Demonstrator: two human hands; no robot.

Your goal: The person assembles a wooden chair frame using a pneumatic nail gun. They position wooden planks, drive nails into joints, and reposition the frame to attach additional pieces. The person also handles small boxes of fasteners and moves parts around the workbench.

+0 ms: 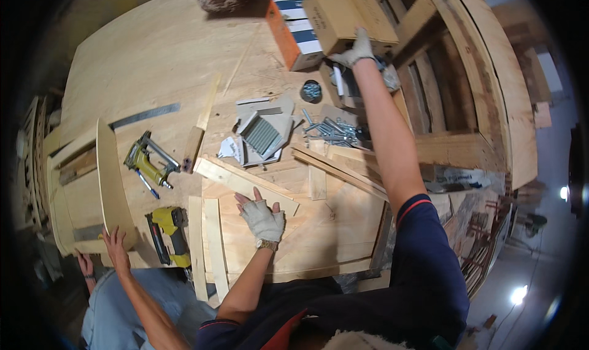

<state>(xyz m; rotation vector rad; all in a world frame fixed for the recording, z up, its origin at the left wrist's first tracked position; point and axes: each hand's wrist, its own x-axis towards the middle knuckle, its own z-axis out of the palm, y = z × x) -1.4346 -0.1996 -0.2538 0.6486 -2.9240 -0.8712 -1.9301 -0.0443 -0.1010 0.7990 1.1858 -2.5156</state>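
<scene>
My left hand [264,220], in a fingerless pale glove with a watch at the wrist, lies with fingers spread over a light wooden panel [307,239], beside a loose wood strip [245,184]. My right arm reaches far forward. At its end my gloved right hand [357,50] grips the near lower side of a brown cardboard box [350,15], the thumb stretched left. That box sits against an orange, white and blue box [294,34]. Below my right hand are an open carton [346,89] and a pile of bolts [337,131].
A co-worker's hands [115,248] touch a curved wooden frame [110,184] at left. Two nail guns [147,161] [170,234], a steel ruler [147,115], nail strips [264,133] and a cup of screws [311,91] lie on the table. A timber structure [454,104] stands at right.
</scene>
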